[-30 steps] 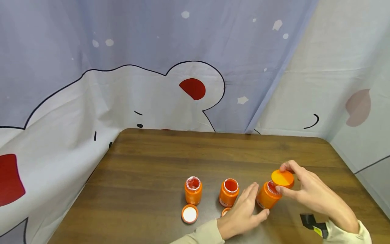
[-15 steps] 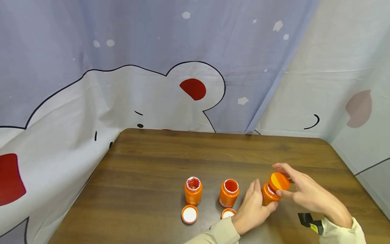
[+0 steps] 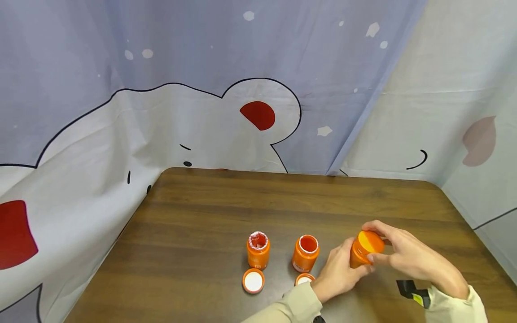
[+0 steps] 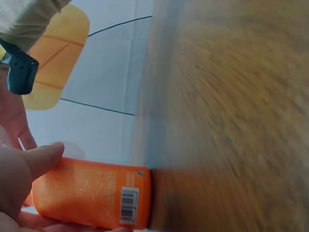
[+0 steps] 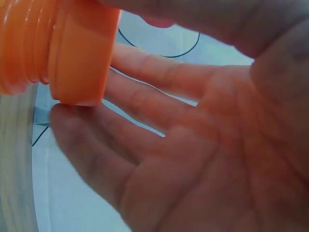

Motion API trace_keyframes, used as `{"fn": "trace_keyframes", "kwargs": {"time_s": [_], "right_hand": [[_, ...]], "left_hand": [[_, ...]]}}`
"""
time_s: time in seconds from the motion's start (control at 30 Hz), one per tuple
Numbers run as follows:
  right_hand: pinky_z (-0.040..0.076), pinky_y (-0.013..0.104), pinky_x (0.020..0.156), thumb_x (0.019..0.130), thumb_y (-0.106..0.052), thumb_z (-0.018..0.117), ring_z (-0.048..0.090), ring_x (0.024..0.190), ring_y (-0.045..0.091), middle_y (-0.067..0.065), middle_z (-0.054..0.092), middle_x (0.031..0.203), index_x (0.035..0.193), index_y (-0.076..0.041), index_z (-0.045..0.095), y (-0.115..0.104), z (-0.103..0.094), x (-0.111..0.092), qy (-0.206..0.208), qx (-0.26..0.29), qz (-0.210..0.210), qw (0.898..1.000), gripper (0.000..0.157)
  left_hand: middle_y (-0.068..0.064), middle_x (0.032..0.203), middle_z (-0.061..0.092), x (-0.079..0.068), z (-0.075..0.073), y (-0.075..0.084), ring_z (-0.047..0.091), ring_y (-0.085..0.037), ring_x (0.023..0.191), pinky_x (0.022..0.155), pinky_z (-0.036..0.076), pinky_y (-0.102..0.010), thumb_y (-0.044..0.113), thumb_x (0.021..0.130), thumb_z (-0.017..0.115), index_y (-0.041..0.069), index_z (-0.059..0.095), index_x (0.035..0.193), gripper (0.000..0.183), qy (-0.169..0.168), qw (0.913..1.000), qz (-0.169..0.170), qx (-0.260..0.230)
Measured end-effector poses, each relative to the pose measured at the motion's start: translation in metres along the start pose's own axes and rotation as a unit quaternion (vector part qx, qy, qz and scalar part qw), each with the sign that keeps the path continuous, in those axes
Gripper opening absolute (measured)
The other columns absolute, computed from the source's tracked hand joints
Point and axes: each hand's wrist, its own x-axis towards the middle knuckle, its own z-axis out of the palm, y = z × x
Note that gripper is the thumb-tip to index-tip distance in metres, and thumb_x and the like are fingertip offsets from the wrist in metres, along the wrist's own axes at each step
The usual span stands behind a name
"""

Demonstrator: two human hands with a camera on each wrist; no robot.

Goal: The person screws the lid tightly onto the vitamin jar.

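My left hand (image 3: 338,272) grips an orange plastic jar (image 3: 357,259) at the right of the table; in the left wrist view the jar's side (image 4: 91,193) shows a barcode near its base. Over the jar's mouth, my right hand (image 3: 408,255) holds an orange screw lid (image 3: 370,242) by its rim between thumb and fingers. The right wrist view shows the lid (image 5: 82,53) against the jar's threaded neck (image 5: 26,48), with threads still visible below it. Whether the lid is threaded on, I cannot tell.
Two more orange jars, a middle one (image 3: 305,259) and a left one (image 3: 257,256), stand uncapped. In front of them lie a lid (image 3: 253,281) and a second lid (image 3: 304,277), white insides up; my left sleeve is close to the second. A printed curtain (image 3: 202,130) hangs behind the table (image 3: 194,224).
My left hand has moved right and closed round the jar, which now stands straighter. My right hand has brought the lid from beside the opening down onto the jar's mouth.
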Motion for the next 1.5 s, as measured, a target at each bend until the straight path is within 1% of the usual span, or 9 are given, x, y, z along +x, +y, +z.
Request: {"fn": "trace_keyframes", "kwargs": {"time_s": [0.13, 0.3, 0.53, 0.83, 0.93, 1.07, 1.13, 1.33, 1.5], "right_hand": [[0.049, 0.03, 0.072, 0.075, -0.02, 0.074, 0.06, 0.092, 0.016, -0.007, 0.06, 0.101, 0.114, -0.016, 0.05, 0.0021, -0.0014, 0.0006, -0.015, 0.012, -0.014, 1.0, 0.046], [0.048, 0.031, 0.071, 0.07, -0.013, 0.076, 0.059, 0.087, 0.013, -0.009, 0.058, 0.096, 0.113, -0.019, 0.05, 0.0031, 0.0003, 0.0032, -0.022, 0.007, -0.037, 0.999, 0.05], [0.047, 0.029, 0.071, 0.068, -0.011, 0.076, 0.057, 0.086, 0.009, -0.012, 0.058, 0.094, 0.113, -0.02, 0.053, 0.0018, 0.0019, 0.0033, -0.023, -0.007, -0.023, 0.999, 0.051], [0.048, 0.028, 0.072, 0.07, -0.014, 0.075, 0.058, 0.09, 0.014, -0.006, 0.06, 0.103, 0.117, -0.015, 0.055, 0.003, 0.0023, 0.0022, -0.021, 0.002, -0.011, 1.0, 0.051], [0.048, 0.029, 0.074, 0.069, -0.01, 0.074, 0.057, 0.091, 0.01, -0.006, 0.06, 0.108, 0.117, -0.015, 0.056, 0.003, 0.0036, 0.0012, -0.012, -0.008, -0.031, 0.999, 0.052], [0.046, 0.028, 0.079, 0.066, -0.003, 0.073, 0.055, 0.095, 0.006, -0.007, 0.06, 0.113, 0.119, -0.019, 0.056, 0.0039, 0.0052, 0.0003, 0.004, -0.032, -0.08, 0.996, 0.058], [0.046, 0.027, 0.079, 0.065, -0.002, 0.073, 0.055, 0.095, 0.006, -0.008, 0.06, 0.112, 0.119, -0.02, 0.055, 0.0048, 0.006, 0.0002, 0.007, -0.035, -0.088, 0.995, 0.06], [0.047, 0.028, 0.073, 0.071, -0.016, 0.075, 0.055, 0.088, 0.005, -0.006, 0.061, 0.108, 0.119, -0.016, 0.056, 0.0047, 0.0049, 0.0016, -0.003, -0.017, -0.035, 0.999, 0.051], [0.047, 0.025, 0.066, 0.073, -0.031, 0.076, 0.055, 0.082, 0.007, -0.001, 0.062, 0.103, 0.113, -0.009, 0.06, 0.0021, 0.0053, 0.0048, 0.008, -0.009, -0.001, 1.0, 0.049]], "left_hand": [[0.013, 0.097, 0.059, -0.0001, -0.002, -0.0005, 0.053, 0.002, 0.082, 0.07, 0.041, -0.014, 0.039, 0.077, 0.071, 0.021, 0.049, 0.116, 0.048, -0.007, 0.9999, -0.007, -0.003], [0.011, 0.097, 0.059, -0.0005, -0.0042, 0.0011, 0.053, 0.002, 0.081, 0.07, 0.041, -0.014, 0.039, 0.079, 0.069, 0.019, 0.049, 0.116, 0.047, -0.018, 0.9997, -0.019, -0.003], [0.009, 0.098, 0.06, -0.0014, -0.0026, 0.0002, 0.053, 0.001, 0.081, 0.07, 0.042, -0.014, 0.038, 0.079, 0.069, 0.018, 0.049, 0.116, 0.047, -0.021, 0.9995, -0.022, 0.005], [0.011, 0.097, 0.058, -0.001, -0.0006, -0.0013, 0.053, 0.001, 0.082, 0.07, 0.041, -0.013, 0.037, 0.079, 0.07, 0.018, 0.05, 0.115, 0.046, -0.015, 0.9998, -0.01, 0.005], [0.011, 0.098, 0.059, -0.0014, -0.0005, -0.0021, 0.053, 0.001, 0.083, 0.071, 0.041, -0.012, 0.038, 0.079, 0.07, 0.018, 0.049, 0.116, 0.047, -0.014, 0.9999, -0.005, 0.006], [0.01, 0.101, 0.059, -0.0022, -0.0002, -0.0031, 0.054, 0.002, 0.085, 0.072, 0.041, -0.011, 0.039, 0.079, 0.069, 0.018, 0.048, 0.119, 0.05, -0.012, 0.9999, 0.007, 0.006], [0.01, 0.103, 0.059, -0.0024, -0.0003, -0.0035, 0.054, 0.002, 0.086, 0.073, 0.041, -0.011, 0.039, 0.079, 0.069, 0.018, 0.047, 0.12, 0.051, -0.013, 0.9999, 0.009, 0.006], [0.01, 0.099, 0.058, -0.0018, -0.0009, -0.0033, 0.052, 0.002, 0.082, 0.07, 0.04, -0.011, 0.037, 0.08, 0.069, 0.018, 0.048, 0.116, 0.047, -0.021, 0.9998, 0.001, 0.004], [0.01, 0.1, 0.059, -0.0015, -0.0013, -0.0019, 0.053, 0.002, 0.083, 0.071, 0.04, -0.011, 0.036, 0.079, 0.07, 0.018, 0.047, 0.118, 0.049, -0.023, 0.9997, 0.004, 0.003]]}}
